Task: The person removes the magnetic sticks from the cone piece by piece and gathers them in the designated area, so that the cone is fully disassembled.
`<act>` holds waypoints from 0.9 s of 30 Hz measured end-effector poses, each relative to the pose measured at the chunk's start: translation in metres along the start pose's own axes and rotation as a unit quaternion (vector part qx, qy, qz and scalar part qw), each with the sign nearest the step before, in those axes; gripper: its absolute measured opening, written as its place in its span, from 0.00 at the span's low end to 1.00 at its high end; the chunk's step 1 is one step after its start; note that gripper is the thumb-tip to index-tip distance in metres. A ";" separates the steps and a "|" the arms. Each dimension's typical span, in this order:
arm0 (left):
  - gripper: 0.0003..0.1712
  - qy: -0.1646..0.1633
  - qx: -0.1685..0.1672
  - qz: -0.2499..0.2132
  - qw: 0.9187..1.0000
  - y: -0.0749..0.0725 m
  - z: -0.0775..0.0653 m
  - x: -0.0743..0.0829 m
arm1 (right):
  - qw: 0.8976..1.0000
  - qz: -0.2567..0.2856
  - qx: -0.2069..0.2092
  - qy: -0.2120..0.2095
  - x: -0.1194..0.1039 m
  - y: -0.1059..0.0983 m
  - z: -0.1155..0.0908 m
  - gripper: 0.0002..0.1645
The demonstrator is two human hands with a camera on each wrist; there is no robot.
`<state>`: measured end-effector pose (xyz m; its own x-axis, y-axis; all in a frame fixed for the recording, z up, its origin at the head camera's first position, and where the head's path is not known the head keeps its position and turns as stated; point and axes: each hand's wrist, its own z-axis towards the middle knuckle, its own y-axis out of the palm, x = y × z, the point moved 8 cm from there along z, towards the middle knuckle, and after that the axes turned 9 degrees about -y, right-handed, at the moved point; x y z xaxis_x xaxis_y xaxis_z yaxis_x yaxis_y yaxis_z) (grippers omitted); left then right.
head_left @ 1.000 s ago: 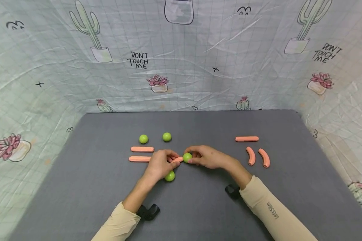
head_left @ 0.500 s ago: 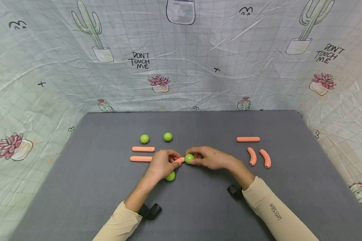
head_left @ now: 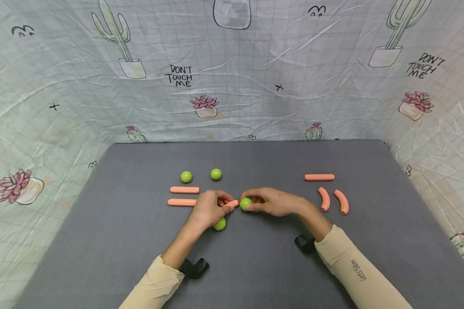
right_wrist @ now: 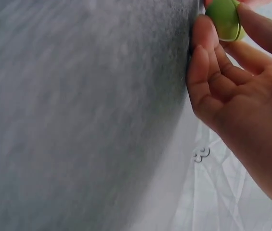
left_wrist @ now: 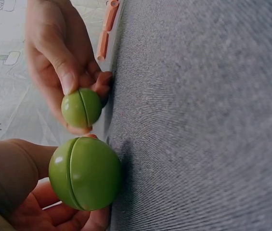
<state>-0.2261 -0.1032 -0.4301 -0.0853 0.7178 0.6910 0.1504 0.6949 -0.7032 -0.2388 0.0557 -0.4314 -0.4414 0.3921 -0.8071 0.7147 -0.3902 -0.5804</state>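
My left hand (head_left: 208,210) pinches a short salmon-coloured rod (head_left: 233,203) between thumb and fingers, hiding much of it. Facing its tip is a green ball (head_left: 245,204) with a groove, pinched by my right hand (head_left: 272,201). Whether rod and ball touch is hard to tell. Close under the left hand sits another grooved green ball (head_left: 219,224), large in the left wrist view beside the left thumb. In the right wrist view, the right thumb and fingers grip the green ball (right_wrist: 225,19) at the top edge.
Two straight salmon rods (head_left: 184,190) lie left of the left hand, with two green balls (head_left: 186,177) behind. On the right are one straight rod (head_left: 319,177) and two curved ones (head_left: 341,202). A printed cloth (head_left: 232,86) hangs behind the grey table (head_left: 263,266).
My right hand and its green ball have shifted slightly right, and more of the rod's end shows by the left fingertips. Both hands keep their grips; the head view has shifted slightly.
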 end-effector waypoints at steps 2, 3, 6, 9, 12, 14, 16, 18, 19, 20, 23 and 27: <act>0.06 -0.002 0.001 -0.001 1.000 -0.001 0.000 0.000 | 1.000 0.015 0.003 0.002 0.002 -0.002 -0.003 0.20; 0.06 -0.003 0.002 -0.002 1.000 -0.001 0.000 0.000 | 1.000 0.020 0.008 0.005 0.003 -0.004 -0.005 0.20; 0.06 -0.006 0.003 -0.002 1.000 -0.002 0.000 0.000 | 0.999 0.029 0.029 0.006 0.006 -0.010 -0.008 0.21; 0.06 -0.004 0.002 -0.003 1.000 -0.001 0.000 0.000 | 0.998 0.031 0.053 0.005 0.007 -0.016 -0.009 0.21; 0.06 0.000 0.001 -0.003 1.000 0.000 -0.001 -0.001 | 0.997 0.028 0.070 -0.002 0.007 -0.021 -0.009 0.23; 0.07 0.002 0.002 -0.005 1.000 0.000 -0.001 -0.001 | 0.997 0.026 0.077 -0.008 0.005 -0.024 -0.009 0.23; 0.07 0.003 0.003 -0.008 1.000 0.000 -0.001 -0.001 | 0.996 0.025 0.086 -0.011 0.004 -0.027 -0.008 0.24; 0.07 0.004 0.004 -0.012 1.000 0.000 -0.001 -0.001 | 0.995 0.023 0.094 -0.010 0.003 -0.029 -0.006 0.24; 0.07 0.003 0.003 -0.014 1.000 0.000 -0.001 -0.001 | 0.995 0.019 0.098 -0.008 0.003 -0.030 -0.005 0.24; 0.07 0.004 0.003 -0.015 1.000 0.001 -0.001 -0.002 | 0.995 0.014 0.099 -0.008 0.003 -0.031 -0.004 0.24; 0.07 0.005 0.005 -0.012 1.000 0.001 -0.002 -0.004 | 0.994 -0.005 0.104 -0.011 0.002 -0.031 0.000 0.24; 0.07 0.004 0.003 -0.005 1.000 0.003 -0.003 -0.006 | 0.993 -0.020 0.119 -0.016 0.001 -0.034 0.007 0.24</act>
<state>-0.2219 -0.1057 -0.4358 -0.0794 0.7111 0.6986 0.1440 0.7017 -0.6978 -0.2672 0.0638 -0.4136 -0.4864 0.3871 -0.7833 0.5494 -0.5616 -0.6187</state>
